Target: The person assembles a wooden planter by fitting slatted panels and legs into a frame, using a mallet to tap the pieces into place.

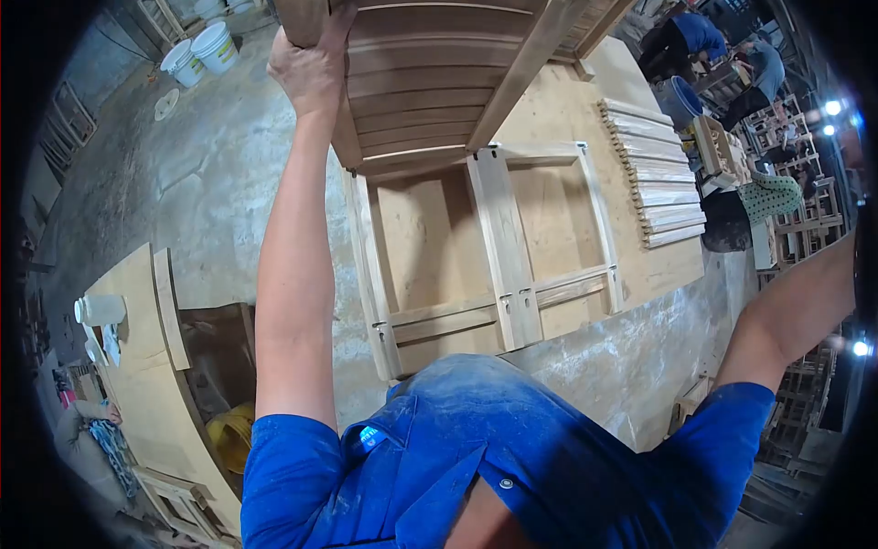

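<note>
My left hand (306,73) is closed around the edge post of a slatted wooden panel (430,82) at the top of the view. The panel is raised, and its lower end meets two light wooden frames (498,238) lying side by side on the plywood table. Small dark slots and fittings show in the frames' joints. My right forearm (796,302) stretches out to the right edge, where the hand passes out of sight.
A row of bundled wooden slats (649,174) lies on the plywood table (558,110). White buckets (215,46) stand on the concrete floor (219,174). To the left is another plywood-topped table (137,366). Co-workers (700,37) bend over work at the upper right.
</note>
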Available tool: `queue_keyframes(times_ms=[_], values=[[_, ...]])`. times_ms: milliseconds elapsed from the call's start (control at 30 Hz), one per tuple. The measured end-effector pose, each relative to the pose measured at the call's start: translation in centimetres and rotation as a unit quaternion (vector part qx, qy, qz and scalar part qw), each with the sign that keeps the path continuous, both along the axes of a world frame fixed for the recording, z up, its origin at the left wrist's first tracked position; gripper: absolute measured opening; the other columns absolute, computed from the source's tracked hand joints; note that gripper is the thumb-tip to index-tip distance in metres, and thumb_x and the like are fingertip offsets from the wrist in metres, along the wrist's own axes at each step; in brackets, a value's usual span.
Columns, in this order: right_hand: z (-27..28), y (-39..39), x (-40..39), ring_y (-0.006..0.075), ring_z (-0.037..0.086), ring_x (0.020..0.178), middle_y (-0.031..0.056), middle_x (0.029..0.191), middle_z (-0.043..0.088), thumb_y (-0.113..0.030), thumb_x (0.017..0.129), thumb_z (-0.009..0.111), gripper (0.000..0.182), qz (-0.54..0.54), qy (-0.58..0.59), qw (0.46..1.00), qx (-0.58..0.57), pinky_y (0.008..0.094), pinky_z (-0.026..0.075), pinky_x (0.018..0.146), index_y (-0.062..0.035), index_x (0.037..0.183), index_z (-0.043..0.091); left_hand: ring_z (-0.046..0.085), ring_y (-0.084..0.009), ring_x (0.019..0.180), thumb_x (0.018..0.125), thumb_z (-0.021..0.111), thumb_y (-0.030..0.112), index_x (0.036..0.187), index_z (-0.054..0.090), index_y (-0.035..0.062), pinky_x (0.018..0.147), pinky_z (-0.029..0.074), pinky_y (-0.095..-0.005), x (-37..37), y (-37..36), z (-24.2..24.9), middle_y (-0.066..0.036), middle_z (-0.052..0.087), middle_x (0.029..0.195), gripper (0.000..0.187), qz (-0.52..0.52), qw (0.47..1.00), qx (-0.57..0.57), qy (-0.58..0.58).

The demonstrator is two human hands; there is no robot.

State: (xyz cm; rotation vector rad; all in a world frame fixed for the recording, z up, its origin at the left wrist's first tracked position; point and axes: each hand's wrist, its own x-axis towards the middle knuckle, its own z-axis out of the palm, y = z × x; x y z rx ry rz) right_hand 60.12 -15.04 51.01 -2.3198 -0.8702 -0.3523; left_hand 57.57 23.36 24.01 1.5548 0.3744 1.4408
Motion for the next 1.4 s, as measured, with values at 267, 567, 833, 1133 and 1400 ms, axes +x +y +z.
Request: queue_keyframes(times_ms=[267, 567, 833, 1133, 1400], values=[[-10.7, 8.0, -0.3, 0.0252, 0.059, 0.109, 0.0175, 0.131, 0.055, -0.044, 0.092, 0.061, 0.058, -0.020, 0.254, 0.957, -0.142, 0.0344, 0.044, 0.095, -0.0109, 0.138, 0.049, 0.056, -0.0105, 0.068, 0.075, 0.083, 0.026, 0.082, 0.068, 0.0004, 0.067, 0.047, -0.0298, -0.3, -0.3, -1.8, 0.000, 0.066, 0.073, 0.031, 0.007, 1.000, 0.011, -0.028], [-28.7, -3.3, -1.3, 0.0199, 0.058, 0.056, 0.0137, 0.111, 0.058, -0.016, 0.077, 0.065, 0.063, -0.194, 0.304, 0.932, 0.043, 0.0315, 0.049, 0.046, 0.0012, 0.135, 0.046, 0.056, -0.0187, 0.064, 0.079, 0.077, 0.026, 0.080, 0.066, 0.0037, 0.067, 0.047, -0.0368, 0.6, 2.5, -4.0, -0.007, 0.063, 0.070, 0.025, 0.073, 0.993, 0.085, 0.024], [-45.8, -10.1, -4.6, 0.0396, 0.065, 0.093, 0.0258, 0.095, 0.067, -0.026, 0.072, 0.070, 0.035, -0.291, 0.354, 0.875, -0.158, 0.0463, 0.051, 0.081, 0.0010, 0.094, 0.066, 0.057, -0.0246, 0.102, 0.088, 0.071, 0.016, 0.141, 0.031, -0.0016, 0.087, 0.052, -0.0368, -5.9, 4.0, -9.9, -0.018, 0.055, 0.117, 0.069, -0.120, 0.991, 0.050, 0.040], [-51.7, -31.1, 5.2, 0.0380, 0.066, 0.098, 0.0276, 0.098, 0.067, -0.051, 0.073, 0.074, 0.061, -0.467, 0.162, 0.859, 0.132, 0.0451, 0.051, 0.084, 0.0032, 0.100, 0.065, 0.050, -0.0150, 0.089, 0.088, 0.069, 0.020, 0.133, 0.044, -0.0013, 0.077, 0.044, -0.0265, -25.8, -11.4, -19.1, -0.008, 0.053, 0.101, 0.056, -0.072, 0.966, -0.066, 0.238], [-54.7, -35.0, 14.1, 0.0405, 0.060, 0.113, 0.0234, 0.122, 0.061, -0.046, 0.069, 0.079, 0.081, -0.591, 0.290, 0.751, 0.049, 0.0471, 0.048, 0.097, 0.0008, 0.129, 0.049, 0.052, -0.0153, 0.088, 0.078, 0.070, 0.003, 0.128, 0.047, -0.0019, 0.078, 0.045, -0.0270, -18.3, -28.0, -15.5, -0.007, 0.054, 0.096, 0.056, -0.167, 0.957, -0.079, 0.222]])
